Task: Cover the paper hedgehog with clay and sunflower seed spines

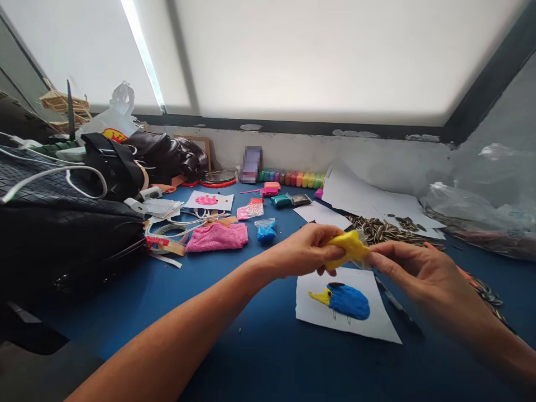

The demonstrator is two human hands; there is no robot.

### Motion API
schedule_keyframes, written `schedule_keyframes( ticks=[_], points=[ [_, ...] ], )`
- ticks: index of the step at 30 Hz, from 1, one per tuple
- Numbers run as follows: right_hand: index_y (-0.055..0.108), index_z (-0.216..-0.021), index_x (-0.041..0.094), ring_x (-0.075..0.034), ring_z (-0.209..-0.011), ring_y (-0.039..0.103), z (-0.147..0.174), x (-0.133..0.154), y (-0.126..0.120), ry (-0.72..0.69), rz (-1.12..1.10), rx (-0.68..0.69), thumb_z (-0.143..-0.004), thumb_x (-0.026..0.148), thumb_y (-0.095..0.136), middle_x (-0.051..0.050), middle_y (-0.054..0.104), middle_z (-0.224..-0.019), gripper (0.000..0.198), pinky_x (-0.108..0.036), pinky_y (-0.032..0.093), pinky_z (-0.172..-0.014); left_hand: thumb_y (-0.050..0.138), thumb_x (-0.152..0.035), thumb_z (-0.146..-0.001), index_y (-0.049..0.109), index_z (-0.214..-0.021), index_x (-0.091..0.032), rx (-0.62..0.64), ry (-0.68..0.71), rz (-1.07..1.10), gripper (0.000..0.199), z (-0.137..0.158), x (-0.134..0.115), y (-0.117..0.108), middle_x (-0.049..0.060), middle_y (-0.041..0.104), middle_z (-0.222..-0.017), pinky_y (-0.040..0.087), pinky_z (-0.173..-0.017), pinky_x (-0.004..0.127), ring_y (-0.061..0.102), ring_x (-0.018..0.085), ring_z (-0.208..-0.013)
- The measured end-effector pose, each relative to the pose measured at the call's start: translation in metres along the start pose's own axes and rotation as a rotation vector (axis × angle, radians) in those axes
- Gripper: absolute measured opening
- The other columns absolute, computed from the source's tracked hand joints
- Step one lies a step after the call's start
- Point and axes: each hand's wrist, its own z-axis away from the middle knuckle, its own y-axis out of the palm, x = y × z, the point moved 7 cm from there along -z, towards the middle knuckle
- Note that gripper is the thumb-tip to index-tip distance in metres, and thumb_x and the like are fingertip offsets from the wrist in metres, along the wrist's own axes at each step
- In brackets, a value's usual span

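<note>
My left hand is closed around a lump of yellow modelling clay, with clear plastic wrap behind it. Thumb and fingers of my right hand pinch the clay's right tip, where it narrows to a point. Below both hands lies a white paper bearing a picture of an animal in clay, with a blue body, a yellow pointed snout and a black patch on top. Short legs are drawn under the body. A dark pen lies along the paper's right edge, partly beneath my right hand.
Sunflower seeds are heaped beyond my hands, near white sheets. Clay packets, one of them blue, lie mid-table by a pink cloth. A row of coloured clays lines the wall. A black bag fills the left.
</note>
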Motion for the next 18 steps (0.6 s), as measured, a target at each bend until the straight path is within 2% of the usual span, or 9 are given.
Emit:
schedule_keyframes(
  ticks=[2,5,7,12,18],
  points=[
    [0.074,-0.083,0.023,-0.018,-0.062,0.061,0.0006,0.0002,0.0011,-0.002,-0.02,0.018,-0.083,0.055,0.061,-0.002,0.071,-0.073,0.034,-0.027,0.048,-0.053,0.053,-0.022,-0.092,0.057,-0.103,-0.012,0.0,-0.002,0.005,0.016,-0.0001,0.0007,0.0011,0.002,0.057,-0.084,0.043,-0.05,0.018,0.06,0.008,-0.064],
    [0.075,-0.085,0.024,-0.019,-0.064,0.063,0.0009,-0.0002,-0.0001,0.016,-0.023,0.002,-0.082,0.057,0.062,-0.003,0.072,-0.076,0.036,-0.027,0.047,-0.05,0.055,-0.024,-0.091,0.057,-0.104,-0.013,-0.028,-0.019,0.008,0.017,0.0007,0.0012,0.0004,0.002,0.057,-0.084,0.042,-0.05,0.017,0.06,0.008,-0.065],
    [0.075,-0.085,0.024,-0.019,-0.062,0.062,0.0014,0.0013,-0.0003,0.023,-0.01,0.006,-0.081,0.059,0.061,-0.002,0.072,-0.073,0.038,-0.027,0.047,-0.049,0.059,-0.029,-0.09,0.058,-0.101,-0.013,-0.037,-0.029,0.001,0.02,0.0013,0.0007,0.0004,0.001,0.057,-0.082,0.042,-0.051,0.017,0.06,0.008,-0.067],
    [0.074,-0.083,0.024,-0.02,-0.068,0.067,0.0033,0.0093,0.0021,-0.015,-0.031,0.053,-0.08,0.06,0.063,-0.003,0.074,-0.075,0.038,-0.028,0.052,-0.06,0.059,-0.045,-0.091,0.061,-0.095,-0.012,-0.063,-0.057,-0.056,0.033,0.0015,0.0021,-0.0005,0.001,0.058,-0.079,0.04,-0.048,0.018,0.057,0.008,-0.061],
    [0.075,-0.083,0.025,-0.019,-0.068,0.067,0.0016,0.0089,0.0066,-0.08,-0.077,0.065,-0.08,0.058,0.064,-0.002,0.073,-0.073,0.035,-0.028,0.054,-0.062,0.055,-0.04,-0.094,0.061,-0.094,-0.01,-0.025,-0.045,-0.077,0.031,0.0013,0.0012,0.0014,0.003,0.058,-0.08,0.04,-0.047,0.017,0.055,0.007,-0.059]
  ],
)
